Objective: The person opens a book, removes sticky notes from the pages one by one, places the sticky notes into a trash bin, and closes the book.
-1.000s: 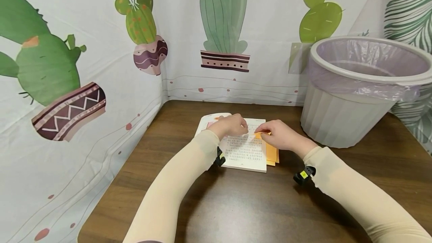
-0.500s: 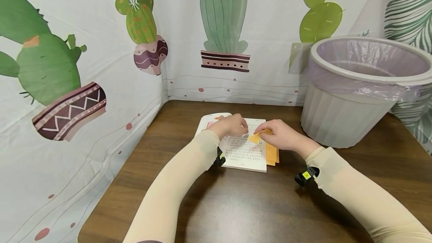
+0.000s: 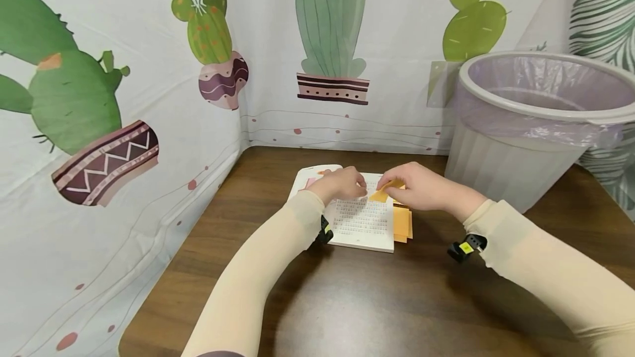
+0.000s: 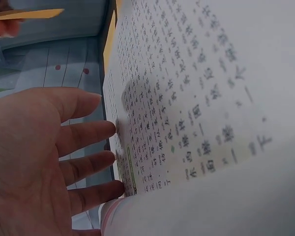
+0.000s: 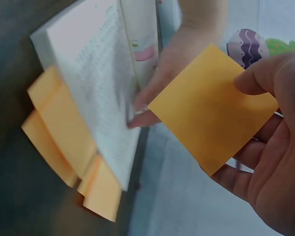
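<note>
An open book (image 3: 359,230) with printed text lies on the table. My left hand (image 3: 342,182) lies over its pages near the top; in the left wrist view its fingers are extended, with the fingertips right at the page edge. My right hand (image 3: 421,186) pinches an orange sticky note (image 5: 211,108) between thumb and fingers, held up beside the book and apart from the page. Several more orange sticky notes (image 5: 64,125) stick out from the book's right edge. A pink mark (image 5: 145,53) shows on the left page.
A grey trash bin (image 3: 496,158) with a purple liner stands at the back right of the brown wooden table (image 3: 337,302). Behind the table hangs a white cloth (image 3: 270,26) printed with cacti.
My right hand has moved up and to the right, carrying the orange sticky note, which now shows more fully. My left hand has stayed in place on the book.
</note>
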Available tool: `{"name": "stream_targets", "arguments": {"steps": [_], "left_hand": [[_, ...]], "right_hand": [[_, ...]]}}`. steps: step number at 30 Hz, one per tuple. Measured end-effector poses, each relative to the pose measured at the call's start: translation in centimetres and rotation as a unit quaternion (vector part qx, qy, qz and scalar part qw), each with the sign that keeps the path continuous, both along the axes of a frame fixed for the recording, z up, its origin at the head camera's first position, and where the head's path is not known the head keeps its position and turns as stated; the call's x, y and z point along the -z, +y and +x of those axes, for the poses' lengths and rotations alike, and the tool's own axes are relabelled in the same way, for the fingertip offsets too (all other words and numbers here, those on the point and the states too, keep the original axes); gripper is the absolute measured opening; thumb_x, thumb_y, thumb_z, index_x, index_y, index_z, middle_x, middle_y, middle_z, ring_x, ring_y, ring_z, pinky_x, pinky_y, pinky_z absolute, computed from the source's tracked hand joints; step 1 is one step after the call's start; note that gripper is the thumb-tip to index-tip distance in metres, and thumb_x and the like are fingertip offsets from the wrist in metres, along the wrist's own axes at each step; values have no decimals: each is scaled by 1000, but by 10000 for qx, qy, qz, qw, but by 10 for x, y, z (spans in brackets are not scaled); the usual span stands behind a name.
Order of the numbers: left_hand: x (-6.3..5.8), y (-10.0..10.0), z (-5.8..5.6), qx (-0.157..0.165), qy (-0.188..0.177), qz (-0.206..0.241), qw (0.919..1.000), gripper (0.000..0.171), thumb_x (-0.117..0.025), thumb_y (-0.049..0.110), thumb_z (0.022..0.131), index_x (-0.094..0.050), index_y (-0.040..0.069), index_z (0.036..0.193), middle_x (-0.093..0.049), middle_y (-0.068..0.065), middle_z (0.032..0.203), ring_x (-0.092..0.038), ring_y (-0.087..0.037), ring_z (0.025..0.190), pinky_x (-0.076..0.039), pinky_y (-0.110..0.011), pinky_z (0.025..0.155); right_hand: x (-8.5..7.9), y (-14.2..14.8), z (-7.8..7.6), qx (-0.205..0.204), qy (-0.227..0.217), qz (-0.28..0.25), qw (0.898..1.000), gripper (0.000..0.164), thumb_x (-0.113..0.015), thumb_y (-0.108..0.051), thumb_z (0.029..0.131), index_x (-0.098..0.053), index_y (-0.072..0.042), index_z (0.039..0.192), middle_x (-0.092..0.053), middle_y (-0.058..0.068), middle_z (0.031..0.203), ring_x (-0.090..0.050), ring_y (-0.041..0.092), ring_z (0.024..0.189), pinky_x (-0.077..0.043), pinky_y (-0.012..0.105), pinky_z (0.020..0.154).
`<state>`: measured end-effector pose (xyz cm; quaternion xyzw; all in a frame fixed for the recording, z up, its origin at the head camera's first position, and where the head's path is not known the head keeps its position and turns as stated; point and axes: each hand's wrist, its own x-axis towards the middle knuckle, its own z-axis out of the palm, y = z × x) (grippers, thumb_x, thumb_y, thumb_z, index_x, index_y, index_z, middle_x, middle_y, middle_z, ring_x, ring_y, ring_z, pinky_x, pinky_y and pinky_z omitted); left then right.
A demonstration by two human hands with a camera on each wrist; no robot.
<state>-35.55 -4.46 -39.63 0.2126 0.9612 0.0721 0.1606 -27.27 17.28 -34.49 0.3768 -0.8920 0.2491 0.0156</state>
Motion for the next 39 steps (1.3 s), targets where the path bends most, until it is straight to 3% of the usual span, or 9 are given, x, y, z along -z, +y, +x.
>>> {"name": "stream_targets", "arguments": {"steps": [6, 15, 23, 28, 31, 36, 39], "left_hand": [[0, -1, 0, -145, 5, 170, 9997, 25, -60, 40, 96, -74, 29, 114, -66, 9, 127, -59, -22, 114, -27, -62, 118], [2, -2, -2, 95, 193, 140, 9997, 33, -61, 43, 97, -74, 29, 124, -66, 8, 135, -60, -24, 126, -29, -65, 117], [1, 0, -2, 82, 116, 61, 9999, 29, -59, 43, 99, -74, 31, 120, -66, 11, 131, -60, -19, 118, -31, -60, 114], [-1, -2, 0, 164, 153, 111, 9997, 30, -58, 43, 99, -74, 30, 120, -65, 9, 134, -59, -20, 119, -30, -61, 115], [-1, -4, 2, 224, 250, 159, 9993, 32, -57, 43, 99, -74, 28, 122, -65, 8, 136, -59, -21, 122, -30, -63, 115], [1, -6, 3, 194, 256, 166, 9993, 29, -57, 43, 100, -75, 29, 119, -65, 9, 133, -59, -19, 117, -29, -63, 116], [2, -6, 4, 195, 248, 190, 9993, 26, -58, 43, 100, -75, 29, 114, -66, 10, 128, -59, -18, 111, -29, -63, 116]], "right_hand": [[-35, 1, 4, -387, 197, 241, 9988, 21, -61, -4, 96, -77, -15, 105, -78, -2, 105, -71, 14, 95, -60, 45, 85], [-87, -1, 7, -768, 646, 865, 9912, 23, -59, -2, 93, -77, -14, 102, -78, -2, 101, -71, 12, 89, -60, 41, 83], [-148, -4, 11, -718, 1184, 1268, 9822, 23, -60, -2, 91, -77, -15, 99, -77, -4, 96, -64, 10, 79, -57, 39, 81], [-189, -1, 12, -461, 1478, 1507, 9764, 26, -57, -4, 92, -78, -17, 100, -76, -1, 91, -55, 12, 70, -50, 36, 72], [-210, 6, 8, -169, 1681, 1609, 9724, 26, -57, -6, 92, -79, -18, 100, -76, 2, 92, -56, 15, 73, -47, 34, 70], [-239, 24, -10, 692, 1840, 1755, 9646, 26, -54, -12, 94, -78, -15, 102, -74, 12, 100, -59, 23, 84, -46, 35, 69], [-251, 41, -25, 1207, 1867, 1767, 9588, 30, -50, -16, 96, -77, -10, 106, -71, 18, 106, -57, 25, 87, -45, 29, 64]]}}
